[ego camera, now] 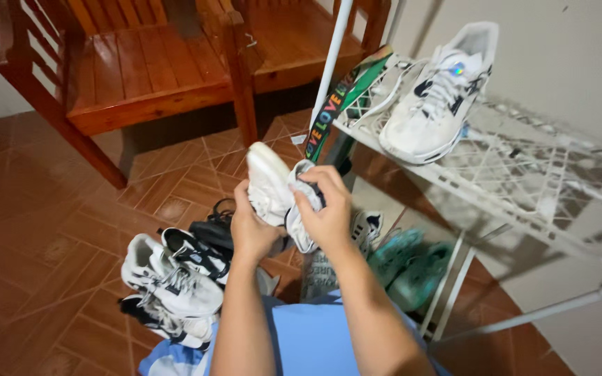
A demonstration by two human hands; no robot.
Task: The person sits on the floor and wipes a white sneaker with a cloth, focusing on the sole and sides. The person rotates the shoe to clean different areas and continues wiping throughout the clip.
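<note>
Wooden chairs cut off at top; white wire shoe rack cut off right, carrying one white sneaker; teal shoes underneath half hidden; white shoe held mid-air over the floor pile, sole up, upper hidden; left hand grips it; right hand closed on grey-white cloth against it.

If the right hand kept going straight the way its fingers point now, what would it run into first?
The right hand points leftward with its fingers curled over the white shoe, which both hands hold, so the shoe comes first. Just past it sits the left hand. Depth beyond them is unclear.
</note>
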